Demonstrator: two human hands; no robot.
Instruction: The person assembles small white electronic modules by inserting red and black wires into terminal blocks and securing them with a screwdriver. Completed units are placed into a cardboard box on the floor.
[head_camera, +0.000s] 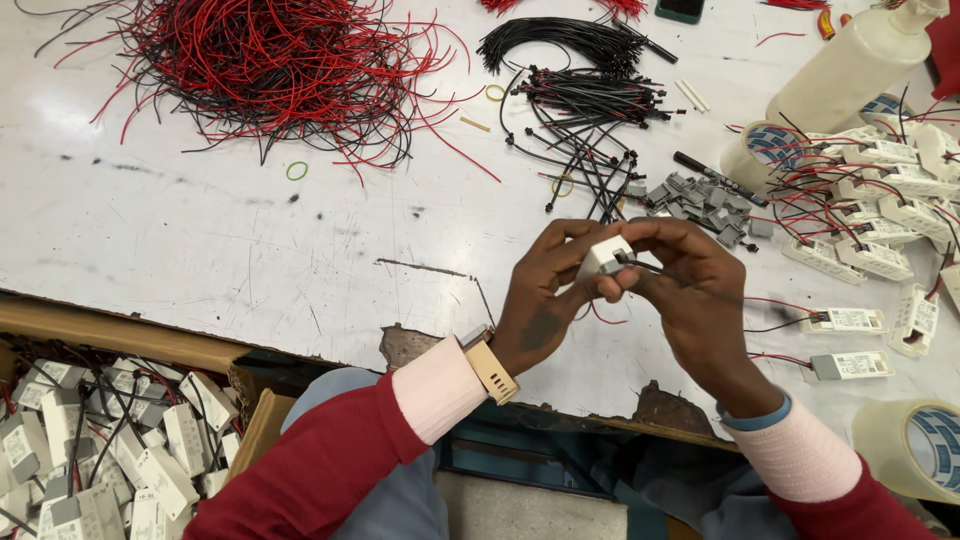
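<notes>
Small white plastic box-shaped module (604, 256) is held above the near part of the white scratched worktop (250, 240), pinched between both hands. Left hand (545, 300) has its fingers curled around the module's left side and underside. Right hand (690, 290) is closed on a thin black wire (655, 268) that meets the module's right face; thumb and forefinger pinch it just beside the casing. Module looks clean, squarish, one corner facing the camera; a red wire (605, 318) loops below it.

Room: worktop left of the hands is mostly bare out to the chipped near edge (410, 345). Right side is crowded: heap of finished white modules with red and black leads (880, 200), two more modules lying singly (845, 320) near the right hand. Pile of small grey plastic connectors (705, 200) sits just beyond the hands, bundle of black wires with plugs (590, 100) behind that. Big tangle of red and black wires (280, 60) at far left. Roll of clear tape (915, 445) at the near right edge. Below the worktop on the left, a cardboard box of white modules (100, 450).
</notes>
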